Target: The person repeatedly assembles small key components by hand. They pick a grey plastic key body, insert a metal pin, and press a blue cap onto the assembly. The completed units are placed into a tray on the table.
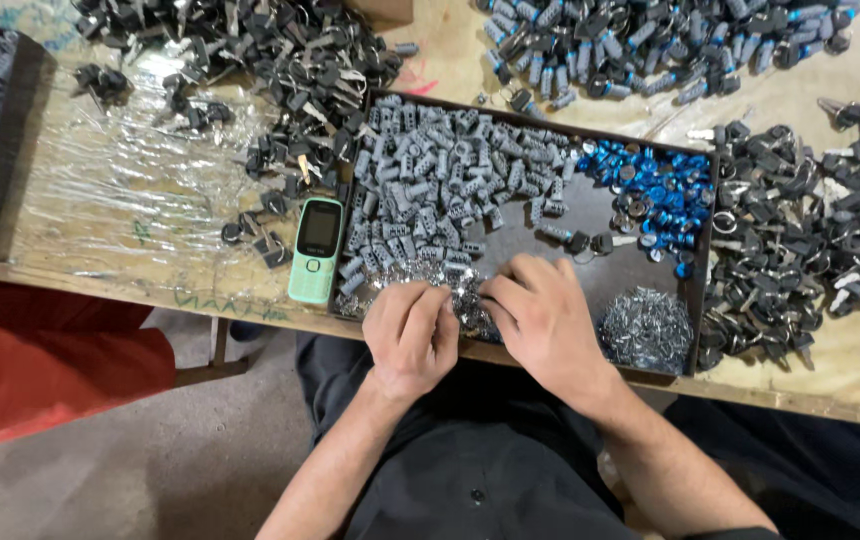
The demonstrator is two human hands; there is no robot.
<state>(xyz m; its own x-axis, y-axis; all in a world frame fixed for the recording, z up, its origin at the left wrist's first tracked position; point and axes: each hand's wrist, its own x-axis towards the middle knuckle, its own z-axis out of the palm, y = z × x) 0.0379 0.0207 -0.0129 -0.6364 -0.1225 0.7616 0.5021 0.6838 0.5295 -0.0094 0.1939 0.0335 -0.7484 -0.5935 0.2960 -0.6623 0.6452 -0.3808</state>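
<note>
From the head camera I look straight down on a wooden bench [800, 385] with a dark shallow tray [590, 285] near its front edge. My left hand [412, 335] is at about 6 o'clock in the view, fingers curled down over a heap of small shiny metal pieces [460, 295] at the tray's front rim. It looks pinched on some of them, though I cannot tell exactly what lies under the fingertips. My right hand [542, 318] sits just beside it, toward 5 o'clock, fingers bent inward and touching the same heap; whether it actually grips anything I cannot tell.

Inside the tray, a mass of grey lock cylinders [430, 185] fills the side toward 10 o'clock, a cluster of blue caps [655, 190] lies toward 2 o'clock, and a second pile of small silvery springs or clips [645, 328] sits at the 4 o'clock corner.

Just left of the tray, at 9 o'clock from my hands, a mint-green push-button phone [316, 250] lies flat on clear plastic sheeting [120, 190]. Black-headed keys [260, 60] are heaped toward 11 o'clock, more black keys [810, 250] toward 3 o'clock, and blue-banded cylinders [650, 45] at 1 o'clock. A red garment [40, 360] shows at 8 o'clock, below the bench edge.
</note>
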